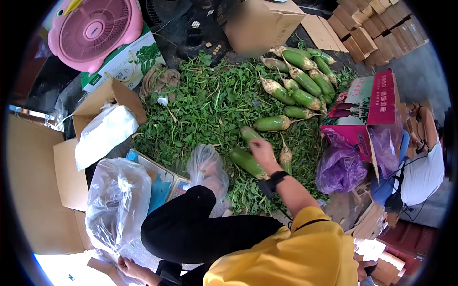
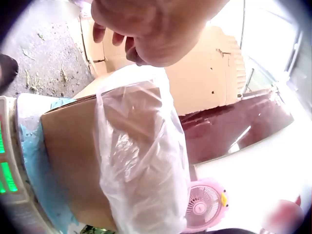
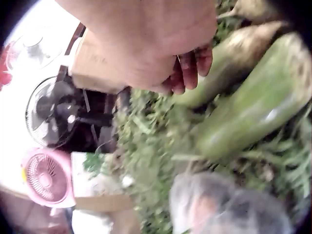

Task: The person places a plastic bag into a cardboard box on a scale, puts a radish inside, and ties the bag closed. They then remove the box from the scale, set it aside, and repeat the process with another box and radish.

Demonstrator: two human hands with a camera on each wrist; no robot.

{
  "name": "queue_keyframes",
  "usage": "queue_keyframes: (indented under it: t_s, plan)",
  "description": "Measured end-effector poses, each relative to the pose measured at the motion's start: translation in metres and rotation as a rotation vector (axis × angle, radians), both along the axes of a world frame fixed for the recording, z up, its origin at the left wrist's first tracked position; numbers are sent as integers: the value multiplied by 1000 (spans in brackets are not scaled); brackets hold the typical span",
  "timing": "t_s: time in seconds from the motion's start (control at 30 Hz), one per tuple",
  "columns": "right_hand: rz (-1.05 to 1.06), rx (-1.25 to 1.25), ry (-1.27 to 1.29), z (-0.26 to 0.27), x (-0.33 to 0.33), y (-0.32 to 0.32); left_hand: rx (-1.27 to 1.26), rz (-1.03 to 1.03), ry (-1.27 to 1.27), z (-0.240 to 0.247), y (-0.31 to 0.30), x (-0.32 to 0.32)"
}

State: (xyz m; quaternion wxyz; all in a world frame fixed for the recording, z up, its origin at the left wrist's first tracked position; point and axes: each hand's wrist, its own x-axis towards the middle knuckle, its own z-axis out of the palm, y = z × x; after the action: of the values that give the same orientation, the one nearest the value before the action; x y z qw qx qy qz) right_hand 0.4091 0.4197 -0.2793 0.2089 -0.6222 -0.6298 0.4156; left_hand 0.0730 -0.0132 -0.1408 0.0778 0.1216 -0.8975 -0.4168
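Observation:
I crouch over a heap of green leaves [image 1: 200, 109] strewn with long green-and-white radishes [image 1: 305, 81]. My right hand [image 1: 260, 148] reaches down among them; its bent fingertips [image 3: 191, 72] touch one radish [image 3: 222, 66], beside a second, thicker radish [image 3: 253, 109], with nothing closed in the hand. My left hand [image 1: 125, 266] is low at my left and grips the edge of a large clear plastic bag [image 1: 117, 205]. In the left wrist view this hand [image 2: 146, 29] has curled fingers above the bag [image 2: 141, 161]. A smaller clear bag [image 1: 207, 167] lies by my knee.
A pink carton [image 1: 367, 107] with purple plastic bags [image 1: 341, 167] stands to the right. Open cardboard boxes [image 1: 102, 119] lie left, a pink fan [image 1: 93, 31] behind. A blue scale [image 1: 160, 183] sits by my knee. Another person [image 1: 422, 167] is at far right.

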Motion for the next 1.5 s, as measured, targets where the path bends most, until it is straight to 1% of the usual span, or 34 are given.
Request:
queue_keyframes:
  t_s: [0.03,0.07,0.1,0.13,0.17,0.23,0.27,0.33,0.37,0.43,0.47,0.5,0.57,0.6,0.67,0.77,0.8,0.83,0.93,0.97,1.03,1.07,1.1,1.13,1.17,1.23,1.27,1.37,1.4,1.43,1.5]
  plan:
    - [-113,53,-202,-15,31,-4,-7,10,-4,7,1,2]
    - [-152,19,-261,-23,61,-10,-23,7,87,13,6,3]
    - [-79,-59,-420,-25,86,-12,-39,3,178,17,9,4]
    - [-72,-74,-507,-15,95,-22,-38,-5,212,19,10,3]
    - [-33,-280,-608,-14,102,-22,-43,0,210,21,12,4]
    - [-14,-223,-566,-22,113,-38,-118,-25,222,30,24,6]
    - [-11,-222,-568,-28,115,-41,-130,-27,220,33,31,8]
    - [197,-17,-800,-35,110,-44,-180,-49,213,34,32,10]
    - [202,-14,-799,-38,109,-42,-228,-75,208,33,30,10]
    - [313,-165,-1045,-29,93,-31,-185,-72,232,27,25,8]
    - [346,-240,-1085,-19,85,-26,-178,-86,224,26,22,8]
    - [353,-232,-1085,-21,84,-23,-168,-97,215,26,20,9]
    - [361,-330,-1135,-27,81,-16,-144,-81,213,24,19,9]
    - [370,-324,-1138,-20,78,-15,-123,-79,208,24,19,10]
    - [268,-401,-1052,4,68,-14,-104,-78,230,20,16,9]
    - [291,-356,-1034,19,77,-16,-82,-75,225,21,16,8]
    - [304,-295,-985,25,81,-16,-76,-62,201,21,16,9]
    - [305,-292,-993,32,84,-14,-74,-58,194,17,14,8]
    - [290,-37,-715,56,82,-7,-17,-76,196,11,13,6]
    - [295,-33,-718,66,76,-2,-16,-69,194,13,19,7]
    - [57,-404,-150,107,43,11,20,-56,198,16,28,10]
    - [67,-402,-156,112,34,20,58,-65,197,15,26,9]
    - [67,-507,56,116,24,31,59,-53,196,15,26,10]
    - [69,-613,270,118,13,39,-9,-69,221,16,27,11]
    - [86,-615,267,118,1,46,-79,-82,246,16,26,11]
    - [93,-551,488,117,-23,58,-102,-69,265,17,25,12]
    - [110,-559,483,113,-33,66,-92,-66,259,18,24,12]
    - [493,-38,-144,96,-56,92,-64,-56,264,16,18,12]
    - [505,126,-199,99,-64,95,-28,-72,269,14,15,11]
    - [518,128,-201,97,-69,102,6,-88,275,13,13,11]
    - [611,535,-259,90,-76,120,-13,-69,267,13,12,12]
